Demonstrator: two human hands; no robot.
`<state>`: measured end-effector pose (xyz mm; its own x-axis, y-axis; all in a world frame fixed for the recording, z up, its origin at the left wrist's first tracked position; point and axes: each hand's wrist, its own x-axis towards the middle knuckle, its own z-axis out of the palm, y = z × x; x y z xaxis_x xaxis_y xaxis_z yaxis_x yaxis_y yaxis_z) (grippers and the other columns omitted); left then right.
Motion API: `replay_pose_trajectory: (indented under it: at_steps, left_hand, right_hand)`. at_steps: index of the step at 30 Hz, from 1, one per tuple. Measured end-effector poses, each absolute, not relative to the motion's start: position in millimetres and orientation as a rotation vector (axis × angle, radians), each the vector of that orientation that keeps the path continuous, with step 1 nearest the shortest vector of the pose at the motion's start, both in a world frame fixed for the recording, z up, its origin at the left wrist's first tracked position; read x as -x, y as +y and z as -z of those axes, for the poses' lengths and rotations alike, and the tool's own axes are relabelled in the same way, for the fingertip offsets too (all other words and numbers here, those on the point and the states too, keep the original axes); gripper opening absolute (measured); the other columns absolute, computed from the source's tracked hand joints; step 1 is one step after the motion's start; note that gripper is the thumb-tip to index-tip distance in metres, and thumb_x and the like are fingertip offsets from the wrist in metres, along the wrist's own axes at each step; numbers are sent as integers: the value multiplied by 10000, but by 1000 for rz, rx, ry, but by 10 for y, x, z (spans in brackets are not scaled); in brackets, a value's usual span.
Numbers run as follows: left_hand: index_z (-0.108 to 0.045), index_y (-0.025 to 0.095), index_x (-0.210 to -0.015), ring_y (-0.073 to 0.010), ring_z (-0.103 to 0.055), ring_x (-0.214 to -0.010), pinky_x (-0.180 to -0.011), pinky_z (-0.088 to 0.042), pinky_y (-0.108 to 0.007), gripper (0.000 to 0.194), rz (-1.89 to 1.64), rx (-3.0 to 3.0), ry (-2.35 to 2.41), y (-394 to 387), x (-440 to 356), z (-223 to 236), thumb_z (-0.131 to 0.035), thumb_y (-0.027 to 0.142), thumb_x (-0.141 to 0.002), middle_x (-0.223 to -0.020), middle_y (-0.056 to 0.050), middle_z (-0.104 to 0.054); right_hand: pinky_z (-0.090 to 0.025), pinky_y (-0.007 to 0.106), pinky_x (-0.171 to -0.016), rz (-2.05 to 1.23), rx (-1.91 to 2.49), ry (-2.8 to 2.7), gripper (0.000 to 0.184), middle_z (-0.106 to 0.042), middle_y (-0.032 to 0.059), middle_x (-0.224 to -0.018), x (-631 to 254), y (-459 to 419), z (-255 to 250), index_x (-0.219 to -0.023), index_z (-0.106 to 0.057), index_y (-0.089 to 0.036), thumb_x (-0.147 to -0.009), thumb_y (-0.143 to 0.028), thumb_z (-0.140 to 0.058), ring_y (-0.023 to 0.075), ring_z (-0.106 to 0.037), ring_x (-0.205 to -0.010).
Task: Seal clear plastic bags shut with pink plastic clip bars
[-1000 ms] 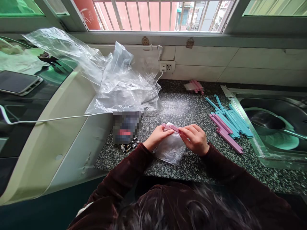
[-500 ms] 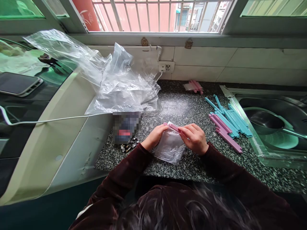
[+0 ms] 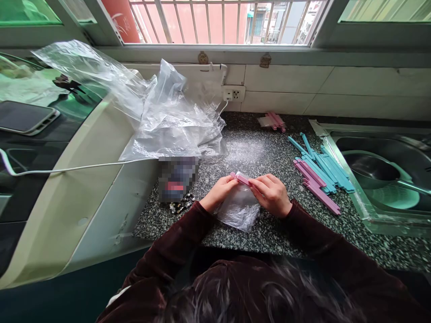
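My left hand [image 3: 219, 192] and my right hand [image 3: 272, 194] meet over the granite counter [image 3: 269, 233]. Both pinch a pink plastic clip stick [image 3: 241, 178] along the top edge of a small clear plastic bag [image 3: 238, 209]. The bag hangs down between my wrists and rests on the counter. My fingers are curled closed around the clip's two ends. Dark red sleeves cover both forearms.
A pile of blue and pink clip sticks [image 3: 319, 172] lies to the right, beside a steel sink [image 3: 380, 175] holding a green colander. More pink sticks [image 3: 274, 121] lie by the wall. Crumpled clear bags [image 3: 168, 116] sit at left, near a phone [image 3: 25, 116] and white cable.
Almost nothing has moved. My hands have shifted slightly along the clip and bag, staying closed on them in the same spot.
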<state>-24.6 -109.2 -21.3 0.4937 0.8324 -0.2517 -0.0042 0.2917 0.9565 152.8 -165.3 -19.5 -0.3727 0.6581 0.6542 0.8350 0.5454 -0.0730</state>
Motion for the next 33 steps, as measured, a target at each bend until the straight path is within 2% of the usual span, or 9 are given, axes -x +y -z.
replay_pose_trajectory:
  at_steps: [8, 13, 18, 24, 30, 33]
  left_hand:
    - [-665, 102, -810, -136, -549, -748, -748, -419, -265, 197, -661, -1259, 863, -1084, 270, 205, -580, 245, -704, -782, -28, -655]
    - [-666, 104, -840, -148, -558, -774, -779, -418, -280, 228, -654, -1360, 839, -1084, 288, 197, -592, 277, -712, -812, -39, -661]
    - [-649, 103, -821, -139, -545, -738, -726, -422, -263, 280, -677, -1397, 843, -1096, 279, 171, -597, 355, -711, -783, -36, -646]
    - [-592, 123, -655, -111, -465, -600, -558, -367, -227, 352, -753, -1501, 951, -1101, 266, 195, -585, 472, -704, -609, 2, -552]
    - [-562, 135, -618, -107, -442, -589, -563, -345, -235, 364, -850, -1547, 1001, -1105, 262, 244, -568, 486, -716, -590, 7, -515]
    - [-548, 137, -617, -105, -435, -591, -579, -348, -237, 366, -860, -1540, 974, -1102, 270, 226, -575, 489, -710, -593, 13, -500]
  right_hand:
    - [-436, 303, -676, 373, 1215, -2163, 183, -667, 60, -786, -1524, -1655, 203, -987, -634, -148, -832, -182, -542, 171, -513, -717]
    - [-430, 305, -684, 372, 1231, -2187, 193, -666, 62, -799, -1526, -1658, 206, -997, -635, -151, -837, -188, -533, 176, -511, -730]
    - [-419, 303, -678, 386, 1232, -2198, 196, -662, 58, -793, -1530, -1655, 213, -1000, -639, -162, -835, -188, -537, 173, -511, -723]
    - [-407, 307, -669, 409, 1236, -2226, 202, -656, 62, -794, -1530, -1656, 202, -1005, -641, -163, -848, -194, -518, 170, -499, -719]
    - [-413, 308, -646, 464, 1202, -2235, 186, -652, 57, -770, -1511, -1659, 196, -980, -644, -159, -835, -187, -531, 171, -500, -704]
    - [-446, 318, -684, 370, 1196, -2176, 196, -652, 62, -818, -1524, -1662, 190, -1002, -629, -176, -829, -220, -548, 180, -533, -742]
